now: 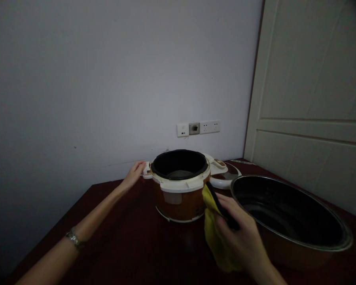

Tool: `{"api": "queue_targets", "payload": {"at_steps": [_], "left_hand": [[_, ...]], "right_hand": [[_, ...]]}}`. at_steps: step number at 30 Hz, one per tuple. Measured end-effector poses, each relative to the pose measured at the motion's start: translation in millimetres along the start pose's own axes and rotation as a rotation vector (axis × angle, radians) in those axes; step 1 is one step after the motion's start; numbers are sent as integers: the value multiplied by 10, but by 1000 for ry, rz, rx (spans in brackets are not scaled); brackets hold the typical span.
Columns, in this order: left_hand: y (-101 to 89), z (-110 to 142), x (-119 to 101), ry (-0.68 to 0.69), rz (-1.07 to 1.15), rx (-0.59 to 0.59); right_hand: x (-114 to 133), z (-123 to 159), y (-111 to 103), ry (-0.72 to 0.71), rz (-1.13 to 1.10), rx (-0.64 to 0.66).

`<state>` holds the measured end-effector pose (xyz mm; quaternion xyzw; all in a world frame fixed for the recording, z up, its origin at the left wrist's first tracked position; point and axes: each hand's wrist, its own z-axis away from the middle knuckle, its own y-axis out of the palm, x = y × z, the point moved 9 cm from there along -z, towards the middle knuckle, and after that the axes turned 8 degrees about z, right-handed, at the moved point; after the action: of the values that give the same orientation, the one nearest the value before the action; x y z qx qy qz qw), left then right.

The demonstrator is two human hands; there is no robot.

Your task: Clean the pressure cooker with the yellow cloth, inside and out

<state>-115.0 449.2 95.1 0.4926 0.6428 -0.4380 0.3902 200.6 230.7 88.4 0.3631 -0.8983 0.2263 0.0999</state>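
Observation:
A brown and white electric cooker point(182, 202) stands on the dark red table, its black inner pot point(179, 162) uncovered at the top. At its left side, my left hand point(135, 173) grips the white handle point(147, 170). A yellow and black cloth point(213, 233) hangs from my right hand point(240, 225), the fingers closed around it. The cloth is close to the cooker's right front side; whether they touch is hard to tell.
To the right stands a large oval black-lined pot point(284, 213) with a pale rim. A glass lid with a white edge point(222, 183) lies behind it, beside the cooker. Wall sockets point(210, 126) are above the table, and a pale panelled door point(311, 79) is at right.

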Motion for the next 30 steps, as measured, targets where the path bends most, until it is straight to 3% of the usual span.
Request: {"api": "queue_targets", "payload": {"at_steps": [4, 9, 13, 20, 26, 30], "left_hand": [[167, 31, 14, -58, -42, 2], [218, -38, -11, -17, -105, -10], [166, -112, -44, 89, -186, -51], [103, -138, -14, 153, -183, -133], [98, -142, 0, 181, -122, -151], [87, -140, 16, 168, -78, -158]], "right_hand": [[-492, 192, 360, 193, 48, -173], [-794, 20, 433, 272, 95, -360], [-953, -7, 636, 352, 61, -305], [-973, 12, 857, 300, -47, -206], [-801, 248, 997, 251, -45, -158], [-767, 184, 974, 250, -117, -162]]}}
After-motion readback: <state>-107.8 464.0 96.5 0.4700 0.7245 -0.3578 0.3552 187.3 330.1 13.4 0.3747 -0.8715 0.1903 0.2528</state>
